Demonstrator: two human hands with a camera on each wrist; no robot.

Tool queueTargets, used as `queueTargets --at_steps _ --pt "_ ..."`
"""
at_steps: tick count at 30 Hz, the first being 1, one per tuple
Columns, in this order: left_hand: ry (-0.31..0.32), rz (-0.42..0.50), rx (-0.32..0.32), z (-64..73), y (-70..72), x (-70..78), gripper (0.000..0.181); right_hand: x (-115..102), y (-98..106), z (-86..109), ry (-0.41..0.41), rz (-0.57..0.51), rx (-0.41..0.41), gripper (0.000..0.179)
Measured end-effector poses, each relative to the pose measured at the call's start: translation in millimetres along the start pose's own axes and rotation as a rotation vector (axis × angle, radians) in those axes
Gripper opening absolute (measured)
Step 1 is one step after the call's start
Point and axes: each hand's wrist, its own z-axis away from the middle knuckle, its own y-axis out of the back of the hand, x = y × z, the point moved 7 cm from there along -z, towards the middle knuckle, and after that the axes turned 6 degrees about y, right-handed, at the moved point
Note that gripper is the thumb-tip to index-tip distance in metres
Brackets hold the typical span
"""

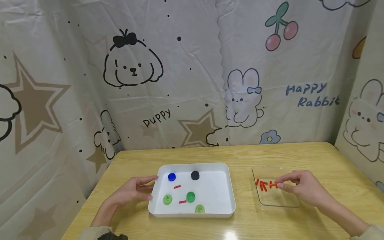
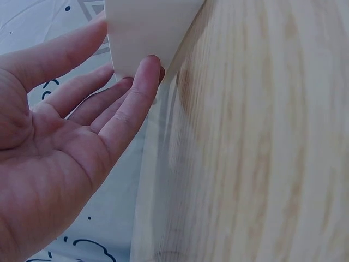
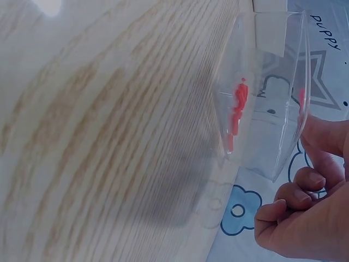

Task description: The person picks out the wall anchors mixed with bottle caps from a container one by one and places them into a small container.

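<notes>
My left hand [image 1: 130, 190] is at the left side of a white tray [image 1: 232, 200], its fairly straight fingers touching the outer wall [image 2: 144, 33]. Inside the tray lie a blue cap [image 1: 171, 176], a black cap [image 1: 195, 175], a green cap [image 1: 190, 197], two light green caps [image 1: 167, 199] and two red sticks [image 1: 182, 201]. Over a clear plastic box [image 1: 279, 205], my right hand [image 1: 306, 188] pinches a small red stick [image 3: 301, 98] at rim height between thumb and index finger. Several more red sticks [image 3: 238, 109] lie on the box bottom. The other right fingers are curled in.
Both containers stand on a wooden table [image 1: 243, 226], the clear box to the right of the tray. Behind the table hangs a printed curtain [image 1: 192, 90], which also runs along both sides.
</notes>
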Motion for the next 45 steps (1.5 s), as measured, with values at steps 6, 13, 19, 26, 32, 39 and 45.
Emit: queueTargets --at_steps 6,13,19,26,32,39,45 --pt "-0.002 0.006 -0.004 0.3 -2.0 3.4 0.082 1.5 3.0 0.3 -0.02 0.023 0.01 0.014" --pt "0.002 0.003 0.005 -0.6 -0.8 2.7 0.082 1.8 4.1 -1.6 -0.025 0.034 -0.005 0.014" --pt "0.0 -0.001 0.012 -3.9 -0.5 3.7 0.081 3.4 4.8 -3.2 -0.017 0.05 0.003 0.012" --pt "-0.008 0.015 -0.004 -2.0 -2.9 5.8 0.081 6.5 2.6 -2.9 -0.018 0.053 -0.006 0.012" --pt "-0.003 0.008 0.005 -0.4 -3.3 5.2 0.08 5.3 5.4 -5.0 0.017 0.123 0.017 0.019" --pt "0.002 0.014 0.009 1.1 -2.6 4.4 0.08 -10.0 11.5 -10.8 0.067 0.156 0.041 0.016" --pt "-0.002 0.01 0.01 2.9 -3.1 3.9 0.08 -41.9 6.8 -20.3 0.105 0.148 0.01 0.014"
